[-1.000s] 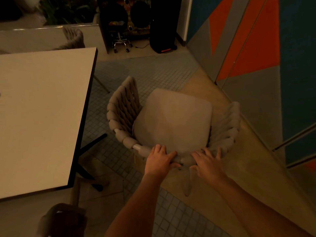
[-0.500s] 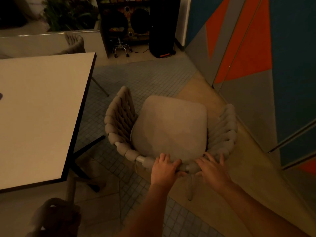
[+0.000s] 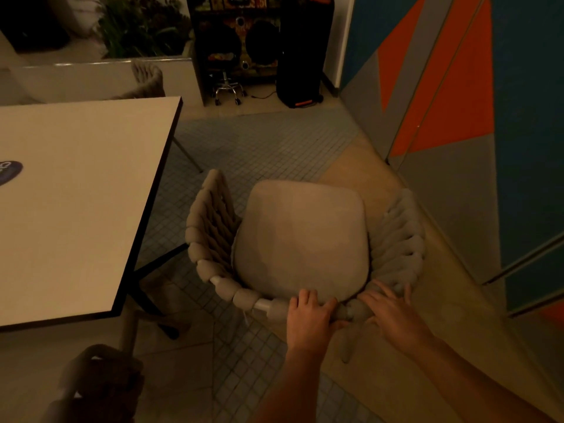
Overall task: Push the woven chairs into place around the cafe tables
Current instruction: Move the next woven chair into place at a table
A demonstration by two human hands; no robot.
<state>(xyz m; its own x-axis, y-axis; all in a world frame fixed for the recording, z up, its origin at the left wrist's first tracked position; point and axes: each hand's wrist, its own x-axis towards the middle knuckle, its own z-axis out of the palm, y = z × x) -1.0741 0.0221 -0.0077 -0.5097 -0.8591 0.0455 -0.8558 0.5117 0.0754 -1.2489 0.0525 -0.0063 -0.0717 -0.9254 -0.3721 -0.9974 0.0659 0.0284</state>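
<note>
Item: woven chair (image 3: 305,239), pale grey, thick rope weave on both armrests and the curved back rail, with a plain seat cushion (image 3: 300,236) lying inside. It is standing on the floor just beside the right edge of the table (image 3: 76,193), not tucked under it, its seat facing away from the wearer toward the far end of the room.

Left hand (image 3: 309,320): its grip is wrapping over the chair's back rail, fingers curling onto the inner side, clamped on the rail.

Right hand (image 3: 393,314): it is lying on the rail just right of the left hand, fingers spread and flat over the weave; its grip is apart, pressing rather than clasping.

Table: pale top with a dark edge, carrying a dark round object (image 3: 9,172) at the left border, too cropped to identify.

Surroundings: small-tiled floor (image 3: 259,148) under the chair; a wall panelled in blue, orange and grey (image 3: 457,102) on the right; a second woven chair (image 3: 149,79) beyond the table's far edge; a tall black speaker (image 3: 302,50) and a wheeled stool (image 3: 227,87) at the back.
</note>
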